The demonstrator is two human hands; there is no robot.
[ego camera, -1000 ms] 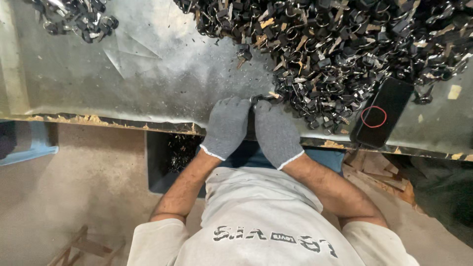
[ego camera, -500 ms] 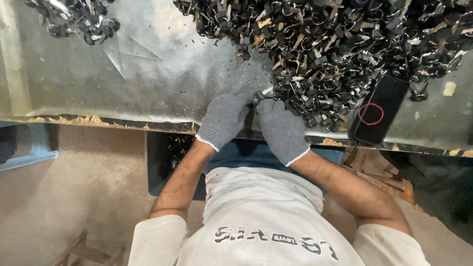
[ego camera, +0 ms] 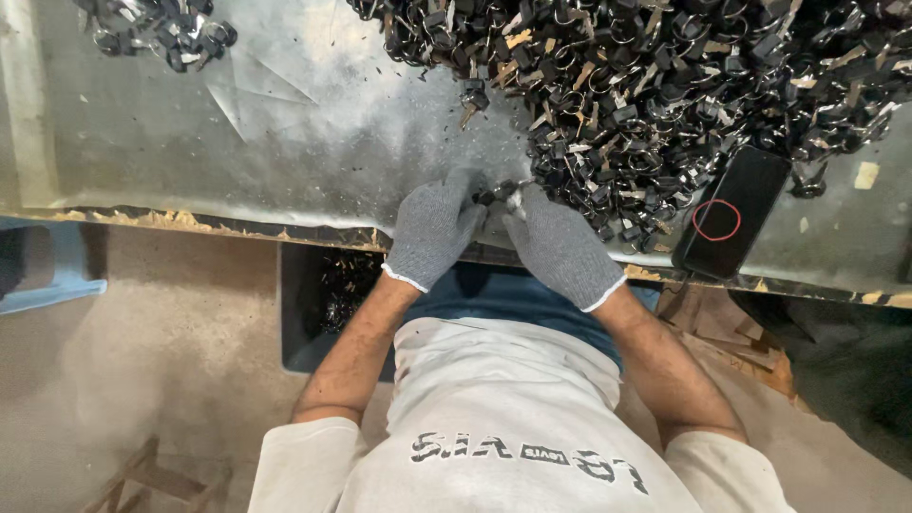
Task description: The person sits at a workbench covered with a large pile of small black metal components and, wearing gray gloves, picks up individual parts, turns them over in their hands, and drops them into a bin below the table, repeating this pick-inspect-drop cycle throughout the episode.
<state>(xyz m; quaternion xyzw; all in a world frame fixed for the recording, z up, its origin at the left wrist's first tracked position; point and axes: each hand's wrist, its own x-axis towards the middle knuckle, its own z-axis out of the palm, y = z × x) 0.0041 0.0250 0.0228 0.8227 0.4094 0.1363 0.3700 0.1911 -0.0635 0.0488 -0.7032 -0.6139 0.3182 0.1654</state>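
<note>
Both gloved hands met at the near edge of the metal table (ego camera: 285,142), just beside the big heap of black-headed keys (ego camera: 665,85). The left hand (ego camera: 432,233) and the right hand (ego camera: 560,247) were closed together on a small key piece (ego camera: 499,193), pinched between the fingertips; only a dark head and a bit of pale metal showed, so its exact form could not be told. Judged from its kind, the piece was light, stiff and hard, somewhat slippery under knit gloves, and best taken by the broad black head rather than the thin blade. Its long axis appeared to run roughly left to right between the two hands, though which end pointed where was hidden. A dark phone (ego camera: 731,214) lay to the right on the table, a smaller pile of keys (ego camera: 157,28) sat far left, and a dark bin (ego camera: 328,294) stood below the table's near edge.
</note>
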